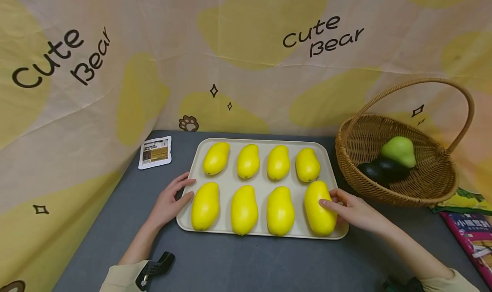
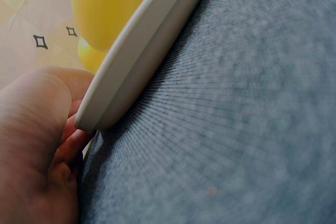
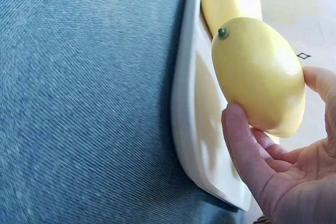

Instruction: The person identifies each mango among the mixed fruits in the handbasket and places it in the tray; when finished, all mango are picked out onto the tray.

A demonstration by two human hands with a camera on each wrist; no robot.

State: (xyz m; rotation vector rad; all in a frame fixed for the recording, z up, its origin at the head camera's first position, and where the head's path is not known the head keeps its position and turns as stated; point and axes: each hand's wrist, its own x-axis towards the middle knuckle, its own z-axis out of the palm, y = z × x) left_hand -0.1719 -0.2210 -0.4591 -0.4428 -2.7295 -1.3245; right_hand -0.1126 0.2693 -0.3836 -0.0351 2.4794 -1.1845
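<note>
A cream tray [image 1: 263, 164] holds two rows of yellow mangoes [image 1: 244, 210]. At its left edge my left hand [image 1: 169, 203] grips the rim; in the left wrist view, the thumb lies against the tray wall [image 2: 131, 61] and the other fingers curl lower, partly hidden. My right hand [image 1: 351, 208] holds the mango [image 1: 320, 208] at the front right corner, thumb on one side and fingers on the other. From the right wrist, that mango [image 3: 257, 77] looks raised a little above the tray, its green stem tip towards the camera.
Right of the tray stands a wicker basket [image 1: 426, 185] with a tall handle, holding a green fruit [image 1: 399, 151] and dark avocados [image 1: 390, 168]. Colourful packets [image 1: 467, 228] lie at the far right. A white sachet [image 1: 155, 152] lies back left on the grey table [image 1: 246, 266]. Printed cloth hangs behind.
</note>
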